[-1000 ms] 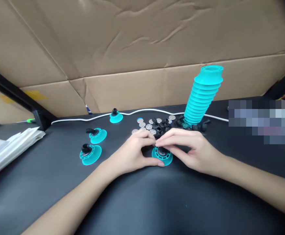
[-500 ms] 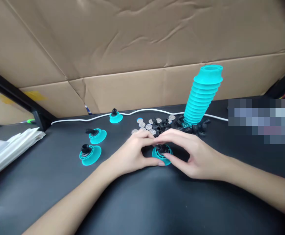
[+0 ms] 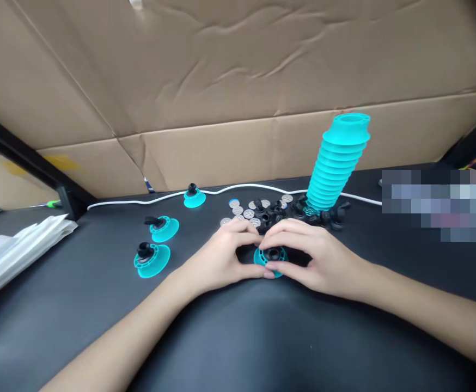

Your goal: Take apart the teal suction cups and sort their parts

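Between my hands, flared side down on the black table, sits a turquoise flared cup [image 3: 257, 257] that looks like a suction cup. A round black fitting [image 3: 274, 253] is seated in its slotted top. My left hand [image 3: 225, 253] grips the cup from the left, thumb at the front rim and fingers curled behind. My right hand [image 3: 315, 253] closes over it from the right, thumb on the front of the top rim and fingertips at the back, around the fitting. The fingers hide part of the cup.
Three turquoise cups with black fittings [image 3: 152, 260] stand at left. Behind my hands lie several metal discs [image 3: 249, 214] and black fittings [image 3: 336, 216]. A tall, leaning stack of turquoise cups [image 3: 336, 163] rises at right. A white cable [image 3: 238, 187] runs along the cardboard [image 3: 221, 158].
My right thumb and fingers have shifted from the black fitting toward the cup's rim. The fitting's round top now shows more plainly. My left hand keeps its grip.
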Motion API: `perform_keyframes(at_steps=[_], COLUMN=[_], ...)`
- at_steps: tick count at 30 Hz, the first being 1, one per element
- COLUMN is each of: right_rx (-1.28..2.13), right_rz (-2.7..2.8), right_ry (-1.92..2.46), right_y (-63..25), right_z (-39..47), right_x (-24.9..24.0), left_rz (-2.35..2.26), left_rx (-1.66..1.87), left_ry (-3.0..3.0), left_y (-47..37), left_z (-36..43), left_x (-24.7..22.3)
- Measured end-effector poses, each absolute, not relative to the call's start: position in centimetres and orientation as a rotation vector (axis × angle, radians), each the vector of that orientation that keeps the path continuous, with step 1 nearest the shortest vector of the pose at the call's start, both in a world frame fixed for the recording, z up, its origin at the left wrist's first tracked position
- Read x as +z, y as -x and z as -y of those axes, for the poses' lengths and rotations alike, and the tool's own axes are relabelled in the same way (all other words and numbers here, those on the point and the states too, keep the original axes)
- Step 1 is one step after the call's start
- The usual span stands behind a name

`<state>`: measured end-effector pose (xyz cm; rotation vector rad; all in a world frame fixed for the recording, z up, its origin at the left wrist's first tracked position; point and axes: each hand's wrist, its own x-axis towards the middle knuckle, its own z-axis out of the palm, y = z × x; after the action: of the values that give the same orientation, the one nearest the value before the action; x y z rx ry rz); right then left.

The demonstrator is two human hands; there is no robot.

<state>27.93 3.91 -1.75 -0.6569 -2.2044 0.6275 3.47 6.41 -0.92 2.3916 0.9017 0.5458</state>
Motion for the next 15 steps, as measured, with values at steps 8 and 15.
perform_keyframes(at_steps=[8, 15], right_rx=[0.751, 0.722], right_rz=[2.259, 2.138], right_ry=[0.600, 0.657], right_y=[-28.52, -27.97], right_z=[-4.10, -4.12], right_x=[-1.11, -1.90], left_rz=[-0.906, -0.899], left_rx=[0.550, 0.554], left_ry=[-2.397, -2.392], left_y=[-3.58, -3.53], left_z=[-6.34, -6.27], left_x=[-0.74, -0.90])
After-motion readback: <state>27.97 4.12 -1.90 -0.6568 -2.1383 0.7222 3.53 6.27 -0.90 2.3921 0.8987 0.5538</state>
